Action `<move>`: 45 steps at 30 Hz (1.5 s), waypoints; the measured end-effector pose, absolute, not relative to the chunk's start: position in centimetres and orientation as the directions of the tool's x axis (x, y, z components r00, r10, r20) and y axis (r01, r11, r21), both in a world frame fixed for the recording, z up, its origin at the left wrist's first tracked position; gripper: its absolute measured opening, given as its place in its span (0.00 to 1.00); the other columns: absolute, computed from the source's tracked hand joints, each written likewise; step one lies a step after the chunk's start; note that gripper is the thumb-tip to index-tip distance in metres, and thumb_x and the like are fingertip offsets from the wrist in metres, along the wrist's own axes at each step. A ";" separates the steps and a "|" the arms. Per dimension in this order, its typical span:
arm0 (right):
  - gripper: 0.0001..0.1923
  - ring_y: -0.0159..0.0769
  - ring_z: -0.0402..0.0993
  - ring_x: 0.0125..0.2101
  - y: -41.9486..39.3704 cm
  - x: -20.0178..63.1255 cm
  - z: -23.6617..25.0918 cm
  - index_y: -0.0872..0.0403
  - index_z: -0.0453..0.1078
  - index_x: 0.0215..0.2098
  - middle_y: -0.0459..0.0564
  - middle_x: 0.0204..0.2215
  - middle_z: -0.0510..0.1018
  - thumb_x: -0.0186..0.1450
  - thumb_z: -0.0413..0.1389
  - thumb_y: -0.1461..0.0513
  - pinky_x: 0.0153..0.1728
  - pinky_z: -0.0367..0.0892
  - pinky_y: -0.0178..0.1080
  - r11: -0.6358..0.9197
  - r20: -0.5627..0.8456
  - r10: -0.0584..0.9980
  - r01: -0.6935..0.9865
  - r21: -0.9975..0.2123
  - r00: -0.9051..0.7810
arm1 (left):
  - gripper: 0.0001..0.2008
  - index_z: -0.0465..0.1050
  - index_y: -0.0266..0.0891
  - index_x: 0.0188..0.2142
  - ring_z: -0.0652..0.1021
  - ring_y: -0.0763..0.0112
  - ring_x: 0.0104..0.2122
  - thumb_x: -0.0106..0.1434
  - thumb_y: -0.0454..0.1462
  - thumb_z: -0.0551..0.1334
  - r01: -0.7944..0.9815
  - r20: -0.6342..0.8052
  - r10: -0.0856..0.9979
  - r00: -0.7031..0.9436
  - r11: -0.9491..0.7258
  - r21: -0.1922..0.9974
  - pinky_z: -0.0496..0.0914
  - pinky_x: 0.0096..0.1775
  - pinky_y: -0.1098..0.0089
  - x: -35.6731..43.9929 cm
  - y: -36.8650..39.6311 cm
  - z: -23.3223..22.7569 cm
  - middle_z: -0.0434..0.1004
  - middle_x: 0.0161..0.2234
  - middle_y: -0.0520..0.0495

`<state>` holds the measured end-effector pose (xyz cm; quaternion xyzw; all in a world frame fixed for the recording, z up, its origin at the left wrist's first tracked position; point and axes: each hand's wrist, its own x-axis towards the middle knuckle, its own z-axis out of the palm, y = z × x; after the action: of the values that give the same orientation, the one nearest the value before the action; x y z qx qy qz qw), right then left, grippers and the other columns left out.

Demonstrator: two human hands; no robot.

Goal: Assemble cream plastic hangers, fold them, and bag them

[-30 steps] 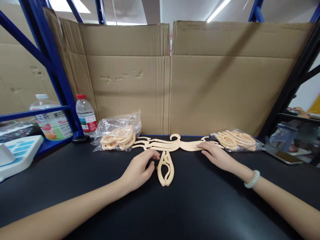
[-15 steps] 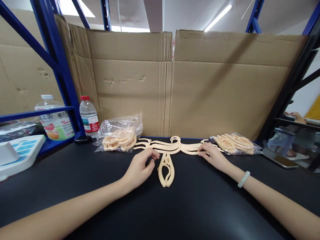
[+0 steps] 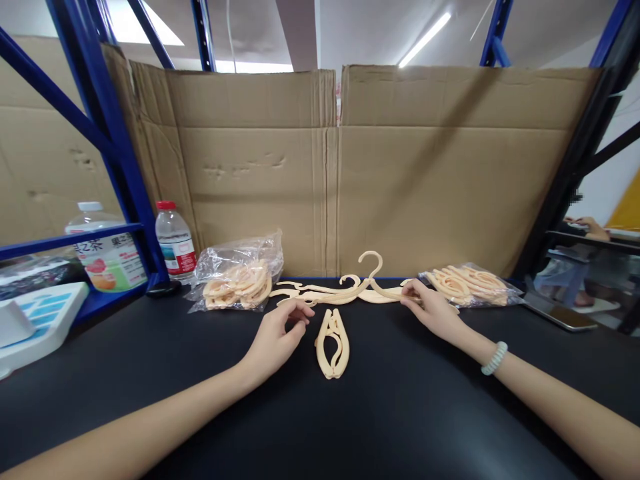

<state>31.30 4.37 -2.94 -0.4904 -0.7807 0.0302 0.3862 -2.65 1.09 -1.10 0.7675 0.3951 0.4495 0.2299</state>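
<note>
Head view — right hand (image 3: 434,311) apparently pinching raised hanger (image 3: 371,280)

Hangers (image 3: 345,293): smooth cream plastic. Worktop (image 3: 400,413): matt black. Bags (image 3: 240,267): glossy clear film. Backing (image 3: 425,180): creased cardboard. Rack (image 3: 115,147): blue painted metal.

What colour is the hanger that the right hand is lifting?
The hanger is pale peach-beige plastic, pinched by the right hand; the head view shows it.

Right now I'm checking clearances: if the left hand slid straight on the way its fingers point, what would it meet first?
Probably the stack of flat hangers: the left hand points up-right at it, fingertips already at its near edge. Depth is unclear.
</note>
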 end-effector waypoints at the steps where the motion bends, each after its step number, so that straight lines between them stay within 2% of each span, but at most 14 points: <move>1: 0.06 0.40 0.74 0.34 4.4 31.3 -2.9 0.51 0.62 0.39 0.49 0.32 0.75 0.66 0.48 0.58 0.37 0.67 0.42 0.518 0.583 0.786 0.735 -0.438 -0.207 | 0.09 0.69 0.38 0.34 0.77 0.65 0.35 0.54 0.32 0.54 0.390 0.475 0.835 0.278 -0.550 0.739 0.71 0.40 0.62 -2.6 1.2 -1.1 0.75 0.35 0.46; 4: 0.11 0.41 0.74 0.36 4.3 31.4 -2.8 0.51 0.64 0.45 0.51 0.34 0.77 0.66 0.49 0.57 0.39 0.67 0.44 0.516 0.596 0.783 0.721 -0.463 -0.178 | 0.09 0.69 0.38 0.33 0.77 0.63 0.36 0.51 0.33 0.55 0.359 0.368 0.896 0.248 -0.438 0.824 0.72 0.42 0.61 -2.6 1.6 -1.3 0.75 0.35 0.45; 6: 0.12 0.41 0.74 0.36 4.2 31.5 -2.6 0.52 0.65 0.45 0.51 0.35 0.77 0.66 0.49 0.57 0.39 0.68 0.43 0.519 0.608 0.777 0.713 -0.471 -0.164 | 0.10 0.69 0.38 0.34 0.78 0.62 0.38 0.50 0.34 0.56 0.336 0.320 0.927 0.195 -0.370 0.866 0.71 0.43 0.60 -2.6 1.9 -1.4 0.75 0.37 0.44; 9: 0.11 0.41 0.74 0.35 3.8 31.3 -2.3 0.52 0.67 0.43 0.51 0.35 0.77 0.67 0.49 0.56 0.37 0.68 0.42 0.523 0.627 0.764 0.715 -0.463 -0.152 | 0.17 0.67 0.38 0.41 0.77 0.61 0.41 0.49 0.34 0.59 0.289 0.295 0.952 0.086 -0.307 0.907 0.71 0.45 0.60 -2.7 2.2 -1.5 0.72 0.47 0.41; 12: 0.10 0.40 0.73 0.34 3.3 31.0 -1.8 0.52 0.68 0.42 0.50 0.34 0.77 0.67 0.48 0.57 0.36 0.68 0.41 0.531 0.648 0.745 0.726 -0.436 -0.157 | 0.26 0.60 0.39 0.50 0.78 0.63 0.41 0.50 0.35 0.60 0.245 0.295 0.955 0.037 -0.295 0.924 0.71 0.45 0.60 -2.6 2.2 -1.6 0.65 0.53 0.38; 17: 0.10 0.40 0.74 0.35 2.6 30.4 -1.5 0.52 0.67 0.43 0.51 0.37 0.77 0.68 0.48 0.59 0.36 0.69 0.42 0.558 0.655 0.722 0.747 -0.362 -0.222 | 0.35 0.47 0.42 0.60 0.77 0.67 0.41 0.55 0.36 0.59 0.240 0.326 0.938 0.115 -0.345 0.907 0.73 0.43 0.64 -2.5 1.6 -1.6 0.58 0.57 0.37; 21: 0.09 0.41 0.75 0.37 2.3 30.0 -1.8 0.51 0.67 0.44 0.52 0.39 0.78 0.68 0.48 0.60 0.38 0.70 0.43 0.584 0.654 0.700 0.757 -0.294 -0.286 | 0.37 0.44 0.46 0.63 0.77 0.68 0.42 0.57 0.36 0.58 0.276 0.372 0.911 0.178 -0.409 0.870 0.72 0.45 0.63 -2.4 1.1 -1.5 0.57 0.58 0.37; 25: 0.10 0.41 0.75 0.38 1.9 29.5 -1.8 0.51 0.67 0.44 0.52 0.39 0.78 0.69 0.47 0.60 0.40 0.69 0.43 0.599 0.636 0.689 0.768 -0.228 -0.348 | 0.35 0.47 0.45 0.64 0.78 0.69 0.39 0.59 0.36 0.58 0.313 0.414 0.865 0.282 -0.491 0.813 0.72 0.45 0.63 -2.2 0.8 -1.3 0.66 0.53 0.40; 31: 0.10 0.40 0.75 0.41 1.2 28.8 -1.5 0.51 0.68 0.45 0.51 0.41 0.78 0.70 0.48 0.60 0.41 0.70 0.43 0.642 0.641 0.654 0.743 -0.190 -0.401 | 0.22 0.61 0.39 0.56 0.76 0.73 0.29 0.62 0.39 0.56 0.315 0.415 0.858 0.302 -0.501 0.806 0.72 0.37 0.67 -2.3 1.1 -1.3 0.72 0.40 0.46; 34: 0.11 0.41 0.74 0.43 1.2 28.8 -1.4 0.50 0.69 0.47 0.52 0.43 0.78 0.69 0.48 0.61 0.44 0.70 0.44 0.683 0.662 0.607 0.714 -0.151 -0.440 | 0.16 0.67 0.37 0.47 0.73 0.73 0.24 0.61 0.42 0.57 0.298 0.404 0.870 0.282 -0.480 0.825 0.70 0.31 0.70 -2.4 1.5 -1.3 0.72 0.30 0.50; 36: 0.13 0.42 0.73 0.43 1.3 29.0 -1.2 0.50 0.69 0.48 0.52 0.42 0.78 0.69 0.47 0.63 0.45 0.69 0.46 0.702 0.677 0.573 0.703 -0.115 -0.461 | 0.12 0.69 0.37 0.38 0.72 0.73 0.23 0.61 0.43 0.57 0.306 0.383 0.878 0.285 -0.463 0.832 0.68 0.30 0.71 -2.5 1.5 -1.1 0.71 0.28 0.51; 38: 0.14 0.43 0.72 0.40 1.4 29.3 -0.9 0.50 0.70 0.48 0.52 0.39 0.78 0.69 0.46 0.64 0.42 0.69 0.47 0.698 0.696 0.543 0.713 -0.064 -0.469 | 0.12 0.68 0.37 0.30 0.72 0.73 0.24 0.62 0.44 0.57 0.318 0.367 0.882 0.296 -0.453 0.833 0.67 0.30 0.71 -2.5 1.5 -0.8 0.71 0.26 0.50; 41: 0.12 0.45 0.68 0.37 1.5 29.8 -0.4 0.50 0.72 0.44 0.52 0.35 0.78 0.69 0.48 0.62 0.39 0.67 0.48 0.630 0.730 0.515 0.776 0.032 -0.449 | 0.14 0.68 0.37 0.26 0.72 0.72 0.24 0.61 0.45 0.58 0.296 0.351 0.892 0.286 -0.431 0.852 0.66 0.30 0.71 -2.5 1.6 -0.6 0.71 0.25 0.50; 45: 0.12 0.46 0.69 0.37 1.1 30.2 -0.1 0.50 0.74 0.41 0.53 0.37 0.80 0.69 0.49 0.58 0.39 0.64 0.47 0.455 0.772 0.514 0.882 0.123 -0.373 | 0.13 0.68 0.37 0.26 0.71 0.72 0.24 0.60 0.45 0.59 0.229 0.310 0.918 0.249 -0.366 0.902 0.67 0.30 0.71 -2.5 1.8 -0.8 0.71 0.25 0.50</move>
<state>30.19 1.11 -0.10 -0.4460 -0.7827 -0.2717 0.3386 -2.51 1.75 -0.80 0.6922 0.4141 0.4517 0.3812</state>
